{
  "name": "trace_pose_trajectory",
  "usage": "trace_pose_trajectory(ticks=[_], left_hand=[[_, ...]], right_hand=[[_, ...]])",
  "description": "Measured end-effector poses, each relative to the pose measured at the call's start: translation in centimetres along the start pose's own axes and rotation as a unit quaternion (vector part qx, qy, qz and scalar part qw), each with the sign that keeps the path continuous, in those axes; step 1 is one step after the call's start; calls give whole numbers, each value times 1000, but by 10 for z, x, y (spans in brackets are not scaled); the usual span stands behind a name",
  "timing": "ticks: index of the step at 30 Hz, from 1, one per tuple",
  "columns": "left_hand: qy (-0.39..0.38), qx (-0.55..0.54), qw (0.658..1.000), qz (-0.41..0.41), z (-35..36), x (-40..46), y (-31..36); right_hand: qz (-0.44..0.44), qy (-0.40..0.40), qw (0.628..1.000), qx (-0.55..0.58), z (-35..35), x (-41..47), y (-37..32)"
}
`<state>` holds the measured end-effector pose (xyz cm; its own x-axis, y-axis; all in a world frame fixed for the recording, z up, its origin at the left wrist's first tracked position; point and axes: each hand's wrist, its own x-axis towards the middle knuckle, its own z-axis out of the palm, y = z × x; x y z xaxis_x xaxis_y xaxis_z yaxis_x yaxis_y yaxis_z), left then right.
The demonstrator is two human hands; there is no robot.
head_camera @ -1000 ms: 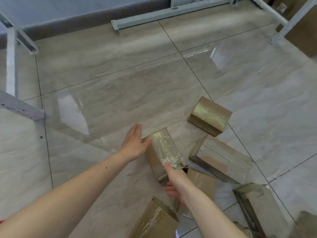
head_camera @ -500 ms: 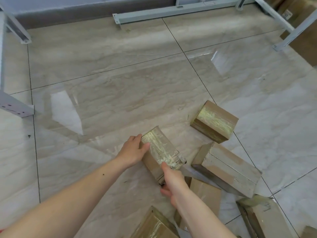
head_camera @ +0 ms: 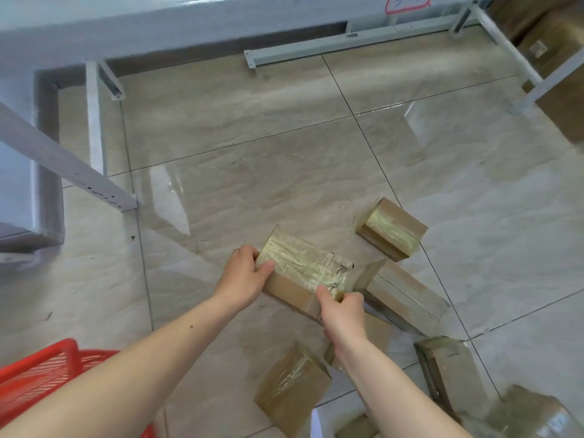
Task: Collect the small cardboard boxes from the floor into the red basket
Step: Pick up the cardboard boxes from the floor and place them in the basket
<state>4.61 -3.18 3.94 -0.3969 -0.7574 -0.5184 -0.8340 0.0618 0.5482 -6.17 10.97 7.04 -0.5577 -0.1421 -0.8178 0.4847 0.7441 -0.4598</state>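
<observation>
Glossy beige floor tiles carry scattered boxes; left hand and right hand clasp 1 taped box.

Tile floor w/ scattered boxes

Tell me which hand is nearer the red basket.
Left. The left hand grips the taped box on the side toward the red basket; the right hand grips its far end.

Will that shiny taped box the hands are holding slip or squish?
The taped box is wrapped in glossy tape, so it could be a bit slippery. That may be why the left hand and right hand grip opposite ends. Its edges look straight under the fingers, so it probably stays stiff.
</observation>
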Motion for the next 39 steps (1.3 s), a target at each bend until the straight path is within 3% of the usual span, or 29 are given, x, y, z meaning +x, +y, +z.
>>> trace_pose_trajectory(ticks=[16, 26, 39], left_hand=[[41, -17, 999, -15, -183, -177, 59], [78, -52, 995, -40, -204, -258, 24], [137, -97, 980, -106, -222, -359, -70]], right_hand=[[-120, 30, 992, -23, -40, -229, -64], [-159, -3, 985, -62, -34, -280, -34], [-191, -51, 968, -156, 18, -342, 32]])
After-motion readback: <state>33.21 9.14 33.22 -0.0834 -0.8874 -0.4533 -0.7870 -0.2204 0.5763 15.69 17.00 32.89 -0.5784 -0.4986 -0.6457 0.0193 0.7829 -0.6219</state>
